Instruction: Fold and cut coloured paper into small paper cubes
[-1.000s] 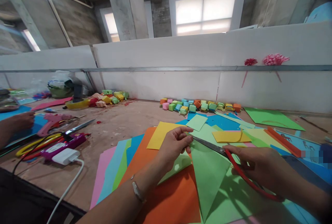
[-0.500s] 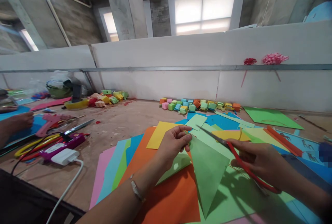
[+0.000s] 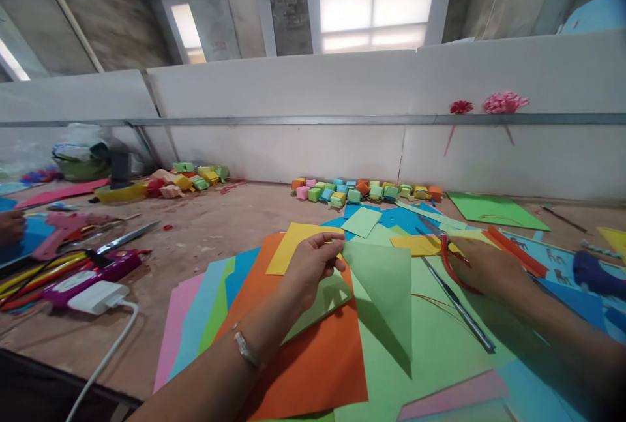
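Green paper (image 3: 386, 291) in pinched left hand (image 3: 310, 265), outstretched right hand (image 3: 484, 269) half-closed around red-handled scissors (image 3: 445, 257).

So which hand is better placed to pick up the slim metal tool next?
Likely the right hand: it is nearer the slim metal tool, though holding the red-handled scissors. The left hand is farther off, pinching green paper.

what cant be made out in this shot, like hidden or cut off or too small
Head view, hidden: part of the scissors, behind the right hand.
Head view, hidden: the pinched edge of the light green paper, behind the left hand.
Head view, cut off: the rest of a co-worker's hand, by the left edge.
Head view, too small: what the drawings show.
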`<state>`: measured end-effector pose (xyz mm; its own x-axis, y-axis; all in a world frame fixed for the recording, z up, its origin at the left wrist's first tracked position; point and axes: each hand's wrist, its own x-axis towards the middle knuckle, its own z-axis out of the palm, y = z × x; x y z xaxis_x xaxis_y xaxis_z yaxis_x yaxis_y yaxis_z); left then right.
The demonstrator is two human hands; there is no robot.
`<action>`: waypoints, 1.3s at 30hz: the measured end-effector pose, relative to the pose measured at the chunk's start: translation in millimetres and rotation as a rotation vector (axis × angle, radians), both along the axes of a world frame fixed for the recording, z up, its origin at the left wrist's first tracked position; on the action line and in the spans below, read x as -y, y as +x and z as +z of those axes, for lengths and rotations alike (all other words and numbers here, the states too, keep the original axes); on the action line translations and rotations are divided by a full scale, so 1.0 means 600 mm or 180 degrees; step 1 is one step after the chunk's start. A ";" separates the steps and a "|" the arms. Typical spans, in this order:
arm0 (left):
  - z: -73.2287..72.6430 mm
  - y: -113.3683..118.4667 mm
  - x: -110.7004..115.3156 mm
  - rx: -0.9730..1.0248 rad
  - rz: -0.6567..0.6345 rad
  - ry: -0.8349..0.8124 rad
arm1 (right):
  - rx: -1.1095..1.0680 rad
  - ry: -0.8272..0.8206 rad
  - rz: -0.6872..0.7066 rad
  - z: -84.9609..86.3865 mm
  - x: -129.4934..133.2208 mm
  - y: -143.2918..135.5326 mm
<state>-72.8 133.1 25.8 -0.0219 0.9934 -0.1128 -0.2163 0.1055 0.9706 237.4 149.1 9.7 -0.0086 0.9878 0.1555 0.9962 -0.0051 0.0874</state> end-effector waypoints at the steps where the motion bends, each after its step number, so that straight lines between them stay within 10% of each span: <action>1: 0.000 0.000 0.000 0.0039 0.0023 -0.0033 | 0.0129 0.0027 -0.0031 0.002 0.006 -0.004; 17: 0.013 -0.011 -0.016 0.0992 0.0529 -0.0253 | 0.0266 0.0059 0.0251 0.018 0.026 -0.031; 30: 0.015 -0.012 -0.020 0.1071 0.0646 -0.0242 | -0.0155 -0.0563 0.1498 0.012 0.089 -0.106; 34: 0.015 -0.012 -0.021 0.1024 0.0663 -0.0287 | -0.0318 -0.0776 0.1646 0.046 0.126 -0.105; 37: 0.015 -0.012 -0.019 0.0999 0.0658 -0.0285 | -0.1229 -0.1742 0.2831 0.073 0.176 -0.101; 39: 0.015 -0.009 -0.017 0.0960 0.0650 -0.0305 | -0.1773 -0.1695 0.2830 0.078 0.198 -0.105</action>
<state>-78.5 143.3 34.6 -0.1700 0.9566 -0.2367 -0.5168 0.1180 0.8479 174.2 30.0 56.8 -0.7887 0.6101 -0.0751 0.5323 0.6168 -0.5798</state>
